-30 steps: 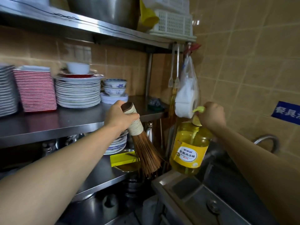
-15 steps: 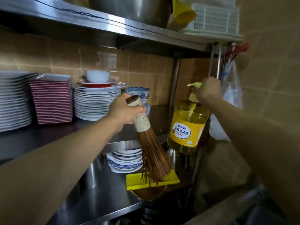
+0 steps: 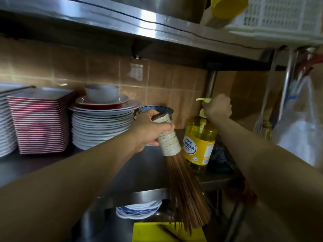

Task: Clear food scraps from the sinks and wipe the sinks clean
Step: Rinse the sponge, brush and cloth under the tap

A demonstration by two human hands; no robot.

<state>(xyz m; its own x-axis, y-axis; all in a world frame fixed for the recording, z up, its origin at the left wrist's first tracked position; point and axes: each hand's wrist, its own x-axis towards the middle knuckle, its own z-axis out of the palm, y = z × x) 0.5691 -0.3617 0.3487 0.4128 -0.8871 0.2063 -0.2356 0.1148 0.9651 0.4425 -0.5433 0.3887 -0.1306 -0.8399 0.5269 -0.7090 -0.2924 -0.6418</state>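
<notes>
My left hand (image 3: 150, 130) grips the pale wrapped handle of a bamboo brush (image 3: 185, 186), whose brown bristles hang down over the lower shelf. My right hand (image 3: 218, 108) holds the green pump head of a yellow dish-soap bottle (image 3: 199, 145). The bottle's base is at the right end of the steel middle shelf (image 3: 136, 165), just right of the brush. No sink is in view.
Stacks of white plates (image 3: 101, 130), red-rimmed square plates (image 3: 40, 123) and bowls fill the middle shelf at left. A yellow board (image 3: 148, 233) and blue-patterned dishes (image 3: 138, 209) lie on the lower shelf. A white plastic bag (image 3: 304, 123) and utensils hang at right. A white basket (image 3: 283, 16) sits overhead.
The view has swung left from the sink to the shelf rack. My right hand has carried the soap bottle from above the sink to the middle shelf. The brush stays in my left hand.
</notes>
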